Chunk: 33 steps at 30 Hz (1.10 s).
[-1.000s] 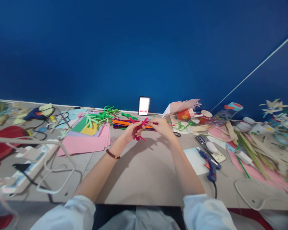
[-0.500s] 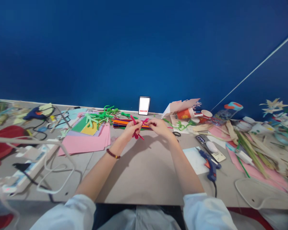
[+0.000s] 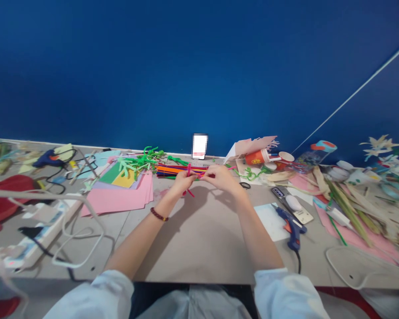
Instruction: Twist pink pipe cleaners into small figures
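Over the middle of the table, my left hand (image 3: pixel 183 180) is closed around a bent magenta pipe cleaner (image 3: pixel 189 170), with ends sticking out above and below the fingers. My right hand (image 3: pixel 217 177) meets it fingertip to fingertip, pinching part of the same pipe cleaner. How the strands are twisted between the fingers is too small to make out. Just behind my hands lies a bundle of orange, purple and other coloured pipe cleaners (image 3: pixel 168 170). Bent green pipe cleaners (image 3: pixel 148 157) are heaped to its left.
Pink paper sheets (image 3: pixel 119 199) and a white power strip (image 3: pixel 49 230) with cables lie left. A phone (image 3: pixel 200 146) stands against the blue wall. At right are a glue gun (image 3: pixel 294 230), another phone (image 3: pixel 279 193), a red paper cup (image 3: pixel 256 157) and dried stalks (image 3: pixel 346 208).
The fingertips of both hands have come closer together. The magenta pipe cleaner has turned in my left hand, and its right-hand end is now between my fingers.
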Motion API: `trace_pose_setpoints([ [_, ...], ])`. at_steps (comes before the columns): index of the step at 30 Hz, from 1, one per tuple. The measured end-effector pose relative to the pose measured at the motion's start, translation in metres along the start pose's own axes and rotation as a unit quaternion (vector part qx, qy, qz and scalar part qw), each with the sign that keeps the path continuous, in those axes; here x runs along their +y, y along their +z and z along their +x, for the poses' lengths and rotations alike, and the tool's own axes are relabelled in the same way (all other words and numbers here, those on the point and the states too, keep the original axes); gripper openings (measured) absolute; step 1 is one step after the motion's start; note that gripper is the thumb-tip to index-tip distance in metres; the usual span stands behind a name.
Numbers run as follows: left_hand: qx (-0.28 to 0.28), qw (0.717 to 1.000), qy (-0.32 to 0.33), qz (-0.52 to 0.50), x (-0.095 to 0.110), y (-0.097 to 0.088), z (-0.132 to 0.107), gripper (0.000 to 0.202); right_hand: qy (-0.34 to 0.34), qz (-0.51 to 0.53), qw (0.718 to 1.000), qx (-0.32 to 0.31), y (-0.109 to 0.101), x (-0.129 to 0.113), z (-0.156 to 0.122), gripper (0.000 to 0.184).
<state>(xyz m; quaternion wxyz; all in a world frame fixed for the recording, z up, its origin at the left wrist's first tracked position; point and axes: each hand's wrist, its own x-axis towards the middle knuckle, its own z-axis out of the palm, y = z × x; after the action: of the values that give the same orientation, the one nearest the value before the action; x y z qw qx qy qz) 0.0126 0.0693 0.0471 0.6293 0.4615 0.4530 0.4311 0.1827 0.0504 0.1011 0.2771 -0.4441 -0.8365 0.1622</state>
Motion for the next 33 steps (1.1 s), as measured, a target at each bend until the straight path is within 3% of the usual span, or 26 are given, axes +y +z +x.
trace_pose_setpoints([
  [3,-0.008,0.998,0.007,-0.065,0.006,-0.006,-0.001,0.016,0.016,-0.013,1.000,-0.021,0.003,0.001,-0.001,0.027],
  [8,-0.191,0.970,-0.057,-0.136,0.014,-0.013,-0.006,0.015,0.080,-0.063,0.995,-0.024,-0.001,0.003,-0.001,0.017],
  [10,-0.225,0.962,-0.072,-0.137,0.015,-0.013,-0.008,0.014,0.081,-0.076,0.994,0.005,-0.004,0.003,-0.001,0.017],
  [20,-0.139,0.983,0.034,-0.113,0.017,-0.008,-0.009,0.027,0.059,0.011,0.997,0.053,-0.006,0.009,-0.002,0.021],
  [27,-0.197,0.980,0.037,-0.002,0.020,-0.008,-0.016,0.029,0.114,0.005,0.993,-0.008,-0.001,0.012,-0.001,0.022],
  [30,-0.235,0.967,0.025,0.093,0.024,-0.002,-0.023,0.027,0.117,0.021,0.993,0.004,-0.004,0.008,-0.001,0.021],
  [33,-0.206,0.965,0.019,0.162,0.022,0.002,-0.023,0.020,0.092,0.034,0.995,0.015,-0.008,0.000,-0.002,0.022],
])
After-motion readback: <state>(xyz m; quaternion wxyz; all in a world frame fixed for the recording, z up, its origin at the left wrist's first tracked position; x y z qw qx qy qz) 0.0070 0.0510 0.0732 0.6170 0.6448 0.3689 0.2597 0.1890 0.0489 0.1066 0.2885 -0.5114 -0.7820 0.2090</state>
